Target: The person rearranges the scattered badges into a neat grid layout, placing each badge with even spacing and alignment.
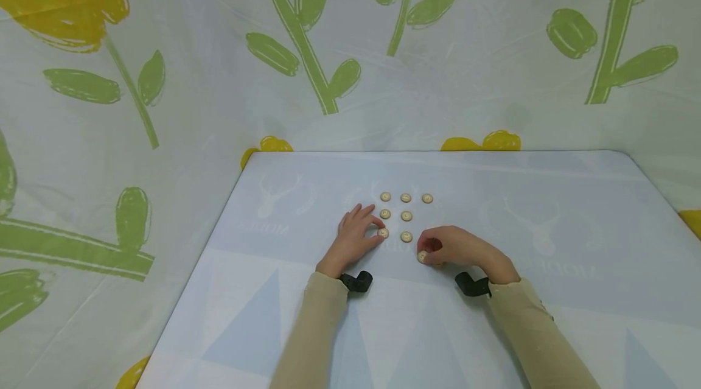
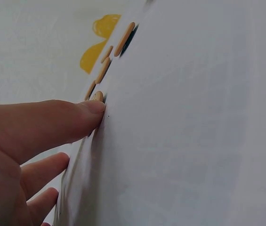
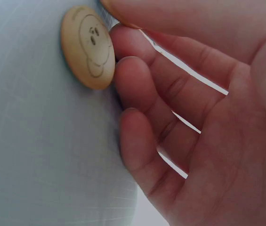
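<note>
Small round wooden buttons lie on the table in neat rows. My left hand [image 1: 353, 235] holds one wooden button [image 1: 383, 233] between thumb and index finger, at the near end of the left column. Its other fingers spread over the tabletop. In the left wrist view a fingertip presses the rim of that button [image 2: 98, 96]. My right hand [image 1: 457, 247], fingers curled, grips another button [image 1: 422, 256] at the fingertips, to the right of and nearer than the rows. The right wrist view shows this button [image 3: 88, 47] tilted, with two holes and a drawn outline on its face.
Between the hands lies a button [image 1: 406, 237], with another button [image 1: 406, 216] behind it. A back row runs to a button [image 1: 427, 198] on the right. The pale patterned table [image 1: 547, 340] ends at a flower-printed curtain [image 1: 493, 72].
</note>
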A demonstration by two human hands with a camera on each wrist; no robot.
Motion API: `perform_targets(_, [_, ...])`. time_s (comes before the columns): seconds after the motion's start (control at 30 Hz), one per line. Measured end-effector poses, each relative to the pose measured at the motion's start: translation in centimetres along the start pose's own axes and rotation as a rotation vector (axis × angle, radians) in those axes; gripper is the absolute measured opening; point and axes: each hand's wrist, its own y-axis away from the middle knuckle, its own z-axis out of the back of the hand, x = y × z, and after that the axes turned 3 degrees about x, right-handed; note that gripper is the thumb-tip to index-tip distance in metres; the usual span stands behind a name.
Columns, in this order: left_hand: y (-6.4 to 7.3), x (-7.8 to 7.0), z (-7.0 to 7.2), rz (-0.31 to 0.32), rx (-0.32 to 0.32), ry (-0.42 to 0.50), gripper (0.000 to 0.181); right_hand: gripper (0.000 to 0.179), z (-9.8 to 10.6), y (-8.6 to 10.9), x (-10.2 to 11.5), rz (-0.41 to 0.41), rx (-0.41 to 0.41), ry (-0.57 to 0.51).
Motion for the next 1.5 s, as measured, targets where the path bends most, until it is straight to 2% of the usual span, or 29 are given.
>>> perform_targets(0.4, [0.1,0.0,0.1,-0.005,0.0,0.003,0.016,0.009,0.0,-0.2,-1.1,0.063,0.003,-0.06])
perform_targets(0.8, [0.1,0.1,0.1,-0.004,0.003,0.018,0.017,0.013,0.4,-0.2,-1.2,0.056,-0.054,-0.089])
perform_targets(0.97, [0.1,0.2,0.0,-0.011,-0.003,0.016,0.016,0.014,0.4,-0.3,-1.5,0.042,-0.083,-0.102])
perform_targets(1.3, [0.0,0.1,0.2,-0.015,0.0,0.009,0.017,0.017,0.7,-0.6,-1.8,-0.043,-0.156,-0.176])
perform_targets(1.5, [0.2,0.3,-0.1,-0.016,0.0,0.012,0.017,0.017,0.4,-0.7,-2.3,-0.05,-0.194,-0.222])
